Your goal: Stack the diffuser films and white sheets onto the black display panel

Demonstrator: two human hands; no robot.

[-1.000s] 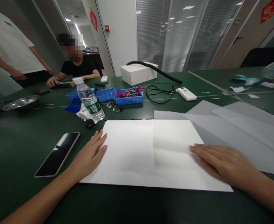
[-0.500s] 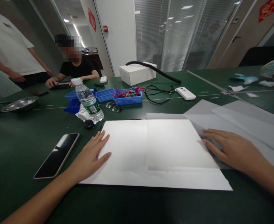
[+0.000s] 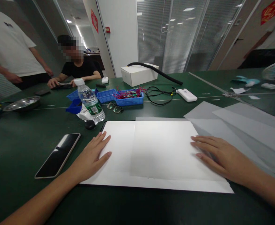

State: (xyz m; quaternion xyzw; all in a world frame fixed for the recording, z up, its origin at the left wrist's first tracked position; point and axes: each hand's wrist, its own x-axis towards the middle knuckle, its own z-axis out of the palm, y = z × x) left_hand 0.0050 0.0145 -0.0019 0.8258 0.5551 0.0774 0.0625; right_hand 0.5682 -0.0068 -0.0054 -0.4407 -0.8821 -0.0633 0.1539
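Observation:
A large white sheet of paper [image 3: 120, 147] lies flat in front of me, with a dark edge showing at its far left corner. On it rests a thinner, translucent sheet [image 3: 160, 150], covering the middle and right part and poking slightly past the far edge. My left hand [image 3: 92, 153] is flat on the white paper's left edge, fingers spread. Across from it, my right hand [image 3: 218, 156] lies with outstretched fingers over the right side of the translucent sheet. Nothing is gripped in either hand.
A phone [image 3: 58, 156] lies left of my arm. Beyond the paper stand a water bottle [image 3: 90, 101], glasses [image 3: 115, 107], a blue tray [image 3: 129, 99] of wired parts and a white box [image 3: 139, 75]. More translucent sheets [image 3: 242, 125] overlap at right. Two people [image 3: 77, 67] are across the table.
My right hand has moved left and slightly nearer, and the translucent sheet has slid left across the white paper. The left hand has stayed in place. Someone has appeared at the far right.

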